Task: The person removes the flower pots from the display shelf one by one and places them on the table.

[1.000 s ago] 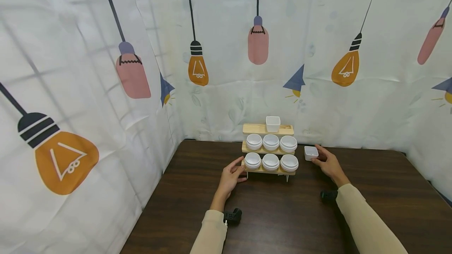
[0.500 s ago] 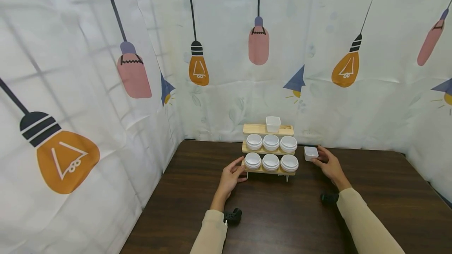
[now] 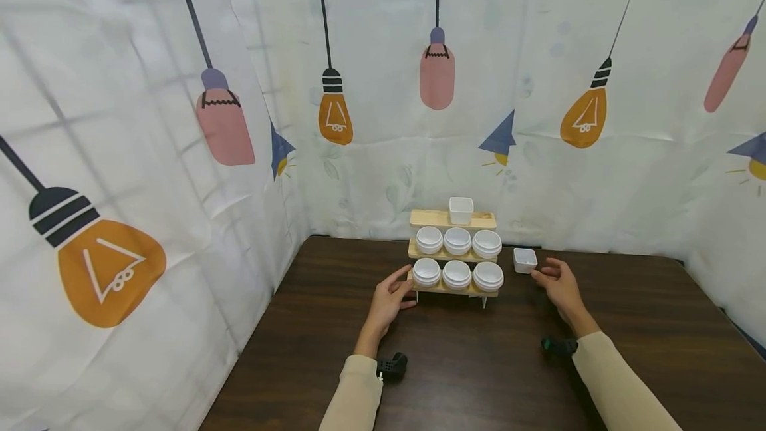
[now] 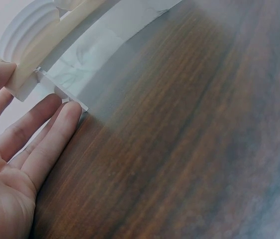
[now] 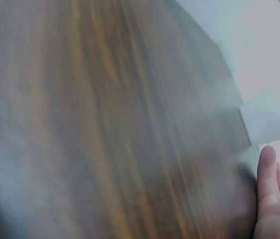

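Observation:
A three-tier stepped rack with pale wooden shelves (image 3: 425,218) stands toward the back of the table. White round cups (image 3: 457,275) fill its two lower tiers, and a white square cup (image 3: 461,211) sits on the top one. My left hand (image 3: 385,301) holds the left end of the bottom shelf. In the left wrist view, fingers (image 4: 55,139) lie beside the rack's clear leg (image 4: 62,89). Another small white square cup (image 3: 524,261) stands on the table right of the rack. Just right of it is my right hand (image 3: 562,288), fingers loosely bent and holding nothing.
The dark wood-grain table (image 3: 473,364) ends at a white curtain (image 3: 383,171) printed with lamps, behind the rack and along the left side. A black wrist camera (image 3: 391,366) is strapped to the left wrist, another (image 3: 559,346) to the right.
My right hand has let go of the small square cup and drawn slightly back to the right. That cup stays put. The left hand keeps its place at the rack.

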The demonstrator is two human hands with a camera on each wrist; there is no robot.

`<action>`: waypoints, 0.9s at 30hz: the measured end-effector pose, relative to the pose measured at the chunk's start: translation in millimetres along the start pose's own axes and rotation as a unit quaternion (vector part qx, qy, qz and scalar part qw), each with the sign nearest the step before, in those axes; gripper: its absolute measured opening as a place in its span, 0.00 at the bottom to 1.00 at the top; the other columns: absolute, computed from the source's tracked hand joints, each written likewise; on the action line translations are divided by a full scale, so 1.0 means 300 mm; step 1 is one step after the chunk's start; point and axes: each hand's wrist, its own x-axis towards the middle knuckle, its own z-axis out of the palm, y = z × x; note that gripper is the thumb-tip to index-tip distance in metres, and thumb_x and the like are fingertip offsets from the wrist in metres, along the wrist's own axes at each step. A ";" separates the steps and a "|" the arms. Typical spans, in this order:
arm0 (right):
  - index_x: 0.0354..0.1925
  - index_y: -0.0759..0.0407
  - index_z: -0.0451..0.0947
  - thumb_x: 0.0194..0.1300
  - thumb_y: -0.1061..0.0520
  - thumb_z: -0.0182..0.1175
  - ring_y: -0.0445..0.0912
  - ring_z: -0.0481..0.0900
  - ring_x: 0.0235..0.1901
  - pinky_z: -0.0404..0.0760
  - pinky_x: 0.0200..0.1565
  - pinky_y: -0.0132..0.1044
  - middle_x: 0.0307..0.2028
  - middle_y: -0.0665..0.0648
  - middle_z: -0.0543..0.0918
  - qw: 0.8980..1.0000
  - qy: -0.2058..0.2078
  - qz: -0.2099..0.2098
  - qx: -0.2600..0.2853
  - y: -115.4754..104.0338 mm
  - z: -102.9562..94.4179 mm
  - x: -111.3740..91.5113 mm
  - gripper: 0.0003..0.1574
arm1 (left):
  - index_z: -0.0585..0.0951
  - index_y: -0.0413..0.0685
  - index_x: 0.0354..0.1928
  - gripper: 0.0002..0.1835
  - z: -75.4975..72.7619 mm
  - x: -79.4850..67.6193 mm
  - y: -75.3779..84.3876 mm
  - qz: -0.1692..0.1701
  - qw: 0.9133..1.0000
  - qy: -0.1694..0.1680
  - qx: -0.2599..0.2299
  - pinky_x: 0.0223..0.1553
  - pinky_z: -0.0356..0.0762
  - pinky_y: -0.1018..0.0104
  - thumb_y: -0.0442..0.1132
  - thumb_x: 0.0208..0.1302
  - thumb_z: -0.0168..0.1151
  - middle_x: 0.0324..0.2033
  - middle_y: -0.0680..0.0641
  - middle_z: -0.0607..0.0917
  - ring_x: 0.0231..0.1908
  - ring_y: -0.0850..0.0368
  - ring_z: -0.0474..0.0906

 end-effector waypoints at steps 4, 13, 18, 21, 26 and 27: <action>0.76 0.71 0.50 0.77 0.50 0.57 0.30 0.79 0.34 0.80 0.41 0.21 0.59 0.69 0.70 0.998 0.028 0.033 0.042 -0.013 0.015 -0.018 0.45 | 0.72 0.50 0.73 0.26 -0.001 -0.002 0.000 0.002 1.000 0.003 0.002 0.48 0.90 0.53 0.42 0.76 0.60 0.53 0.39 0.87 0.55 0.38 0.84; 0.59 0.67 0.66 0.74 0.59 0.59 0.32 0.75 0.29 0.82 0.33 0.23 0.40 0.51 0.72 0.984 0.130 0.032 0.116 -0.091 0.065 -0.066 0.22 | 0.73 0.50 0.73 0.26 0.004 0.005 0.002 -0.002 1.000 0.002 0.002 0.46 0.91 0.56 0.41 0.75 0.61 0.52 0.38 0.87 0.55 0.36 0.84; 0.55 0.65 0.69 0.72 0.59 0.60 0.33 0.72 0.30 0.79 0.31 0.22 0.36 0.46 0.71 0.980 0.150 -0.009 0.127 -0.200 0.084 -0.081 0.18 | 0.74 0.52 0.72 0.25 0.006 0.005 0.002 -0.002 1.000 0.003 -0.002 0.46 0.91 0.55 0.41 0.75 0.61 0.52 0.38 0.87 0.55 0.36 0.84; 0.54 0.66 0.71 0.71 0.59 0.60 0.34 0.70 0.31 0.74 0.30 0.22 0.35 0.44 0.71 0.979 0.162 -0.041 0.118 -0.260 0.098 -0.085 0.18 | 0.74 0.52 0.72 0.25 0.006 0.004 0.002 -0.002 1.000 0.004 -0.002 0.47 0.91 0.54 0.41 0.75 0.61 0.52 0.38 0.87 0.55 0.37 0.84; 0.52 0.65 0.72 0.69 0.62 0.59 0.36 0.69 0.34 0.70 0.33 0.23 0.35 0.44 0.72 0.978 0.156 -0.084 0.112 -0.343 0.121 -0.084 0.15 | 0.75 0.53 0.72 0.25 0.005 0.002 0.004 -0.004 1.000 0.004 -0.002 0.47 0.90 0.53 0.41 0.75 0.62 0.52 0.38 0.87 0.55 0.37 0.84; 0.52 0.65 0.72 0.68 0.63 0.59 0.37 0.69 0.34 0.70 0.33 0.23 0.35 0.44 0.72 0.977 0.152 -0.090 0.116 -0.359 0.125 -0.083 0.15 | 0.74 0.53 0.72 0.25 0.004 0.001 0.005 -0.003 1.000 0.004 -0.002 0.47 0.90 0.54 0.41 0.75 0.61 0.52 0.38 0.87 0.55 0.37 0.84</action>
